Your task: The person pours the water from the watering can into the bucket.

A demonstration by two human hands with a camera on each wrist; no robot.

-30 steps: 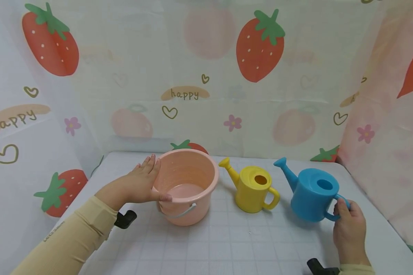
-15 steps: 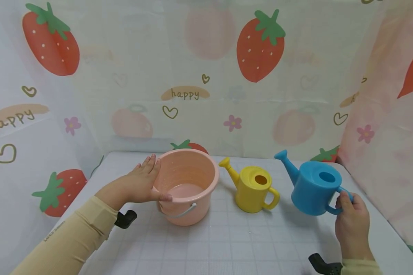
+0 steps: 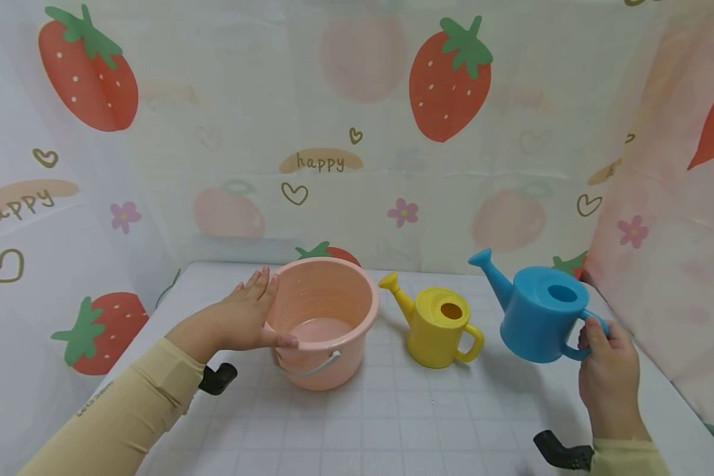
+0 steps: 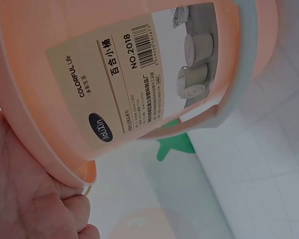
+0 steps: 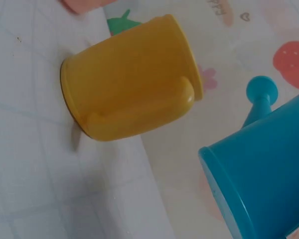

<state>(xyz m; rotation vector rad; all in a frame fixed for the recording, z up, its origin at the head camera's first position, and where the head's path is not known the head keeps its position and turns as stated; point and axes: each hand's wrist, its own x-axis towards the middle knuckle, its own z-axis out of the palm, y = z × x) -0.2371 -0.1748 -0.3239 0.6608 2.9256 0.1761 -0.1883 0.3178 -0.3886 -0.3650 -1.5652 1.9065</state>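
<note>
On the pale, grid-patterned table [image 3: 387,430], a peach bucket [image 3: 324,311] stands upright to the left, touched by the left hand [image 3: 244,316], whose fingers lie straight against its rim while the thumb rests over the near edge. The left wrist view shows the label [image 4: 129,74] on the bucket's side, turned sideways. It reads "COLORFUL Life", with smaller Chinese characters, 多彩生活, beside that; larger ones spell 百合小桶, and "NO.2018" stands next to a barcode [image 4: 142,47]. A dark oval logo [image 4: 100,127] carries the name "JiaLiXin" in white. Several lines of fine print are too small to read with certainty. One end of the label bears a photo [image 4: 194,55] of pail-like containers, and the bucket's grey bail handle [image 4: 244,50] passes alongside.

The right hand [image 3: 608,383] grips the handle of a blue watering can [image 3: 538,320], holding it just above the table at the right, roughly upright, spout pointing left. Between bucket and blue can, apart from both, a yellow watering can [image 3: 434,337] stands on the table, its spout also toward the bucket.

Behind, a cloth backdrop [image 3: 244,66] printed with strawberries, hearts and flowers repeats the word "happy" [image 3: 321,161]. Dark lettering along the beige left sleeve [image 3: 125,410] is too small to make out.
</note>
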